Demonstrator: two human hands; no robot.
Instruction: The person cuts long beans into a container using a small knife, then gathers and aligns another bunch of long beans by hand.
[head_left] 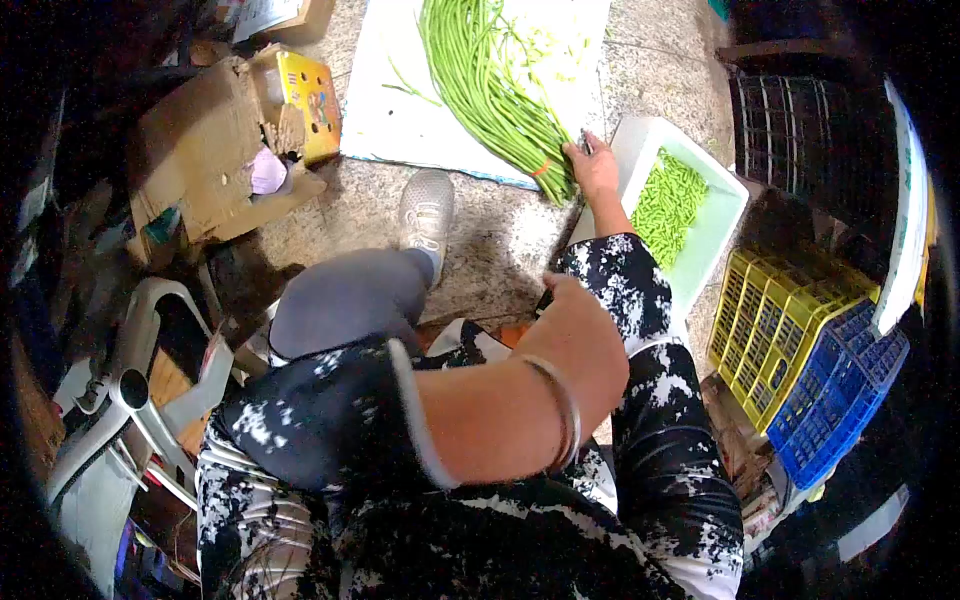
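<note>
My right hand is beside the tied end of a bundle of long green beans. A small dark, shiny thing shows at its fingertips, too small to name; the fingers look closed around it. An orange-red band ties the bundle, which lies on a white sheet. My left hand is bent across my body, close to my right sleeve, with a bracelet at the wrist. Its fingers are mostly hidden and smeared, so I cannot see whether it holds anything. Short cut bean pieces lie in a white foam box at the right.
A yellow plastic crate and a blue crate stand at the right. A torn cardboard box and a yellow box are at the left. A grey chair frame is by my left side. My shoe rests on the floor.
</note>
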